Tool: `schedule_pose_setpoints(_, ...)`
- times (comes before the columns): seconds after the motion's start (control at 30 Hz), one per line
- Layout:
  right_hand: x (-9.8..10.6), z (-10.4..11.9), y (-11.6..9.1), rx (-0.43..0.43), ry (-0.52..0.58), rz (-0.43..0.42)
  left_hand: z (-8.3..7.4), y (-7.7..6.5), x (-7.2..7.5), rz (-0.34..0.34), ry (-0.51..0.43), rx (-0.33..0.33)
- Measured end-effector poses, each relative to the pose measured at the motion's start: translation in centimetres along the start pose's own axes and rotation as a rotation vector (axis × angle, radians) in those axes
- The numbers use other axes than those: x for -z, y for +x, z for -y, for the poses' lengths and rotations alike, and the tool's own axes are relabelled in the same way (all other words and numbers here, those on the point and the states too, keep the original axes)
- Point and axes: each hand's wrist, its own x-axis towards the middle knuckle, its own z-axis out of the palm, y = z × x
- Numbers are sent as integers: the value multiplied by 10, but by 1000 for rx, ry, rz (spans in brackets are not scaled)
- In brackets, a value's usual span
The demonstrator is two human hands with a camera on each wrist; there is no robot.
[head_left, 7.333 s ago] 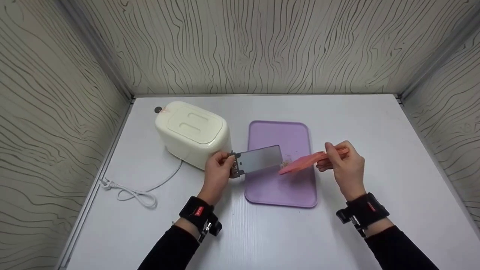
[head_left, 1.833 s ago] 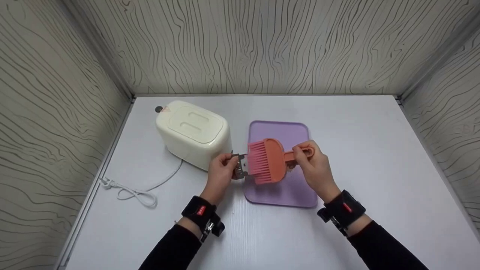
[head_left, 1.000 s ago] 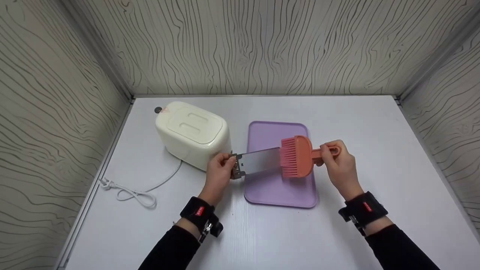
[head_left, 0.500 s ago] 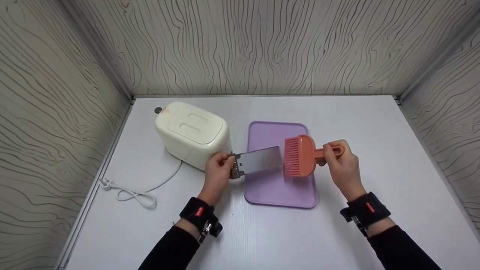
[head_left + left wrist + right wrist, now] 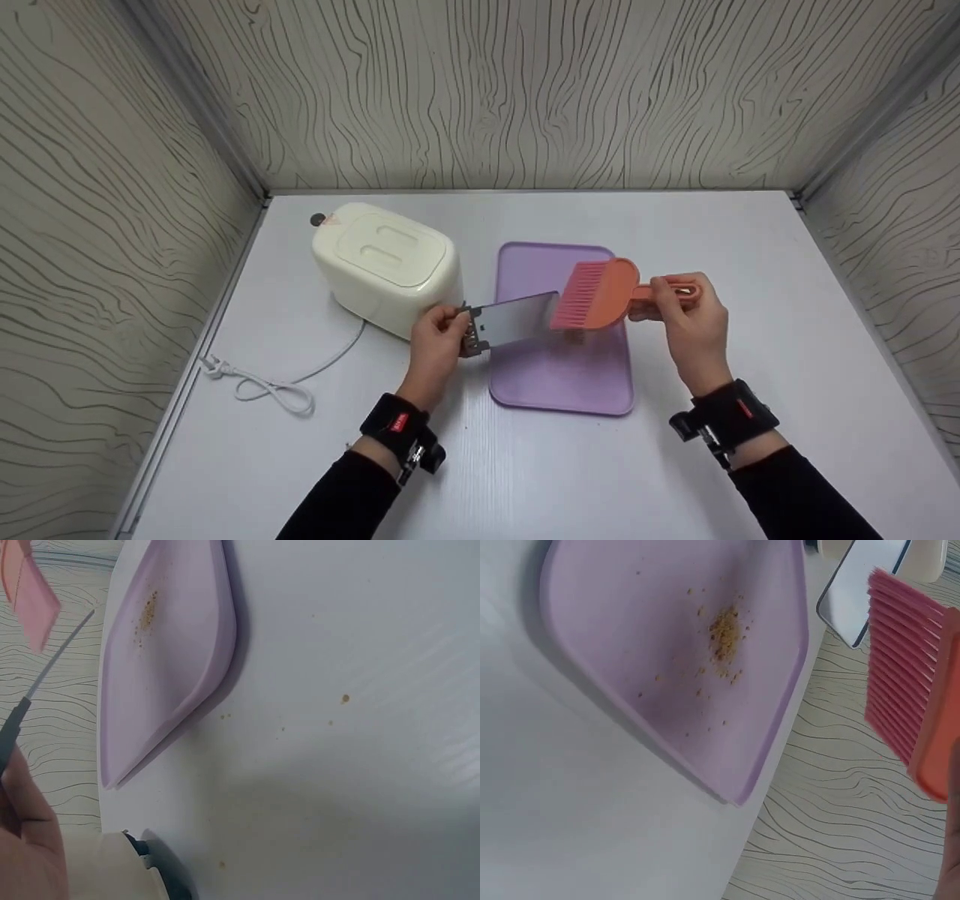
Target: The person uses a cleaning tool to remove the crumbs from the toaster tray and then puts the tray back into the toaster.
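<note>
My left hand (image 5: 436, 341) pinches the dark slotted end of a flat metal crumb tray (image 5: 517, 321), which stretches out over a purple tray (image 5: 559, 390). My right hand (image 5: 694, 322) grips the handle of an orange brush (image 5: 613, 294) with pink bristles. In the head view the bristle tips overlap the far end of the crumb tray. A small heap of brown crumbs (image 5: 724, 634) lies on the purple tray below, with loose crumbs scattered round it.
A cream toaster (image 5: 386, 262) stands to the left, right beside my left hand. Its white power cord (image 5: 277, 386) lies looped on the table. A few crumbs (image 5: 345, 699) dot the white tabletop in front of the purple tray. Patterned panels (image 5: 525, 97) border the back and sides.
The brush has swept rightward from beside my left hand to the crumb tray's far end, then risen and tilted. My left hand and the crumb tray have stayed nearly still.
</note>
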Motion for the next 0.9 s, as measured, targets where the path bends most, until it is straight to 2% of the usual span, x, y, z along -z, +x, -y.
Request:
schedule_pose_setpoints(0.13,-5,2,0,5,122,-12,0,-1,0,4,-9,-5)
schedule_pose_setpoints(0.27,-10,2,-2,11,171,-26,0,-2,-1,5,-3,-8)
schedule_pose_setpoints(0.6,-17,-5,-3,11,64,-15,0,-3,-3,18,12,-10)
schedule_pose_setpoints(0.9,-9,-12,-7,-21,-28,9,-3,-3,-2,16,36,-5)
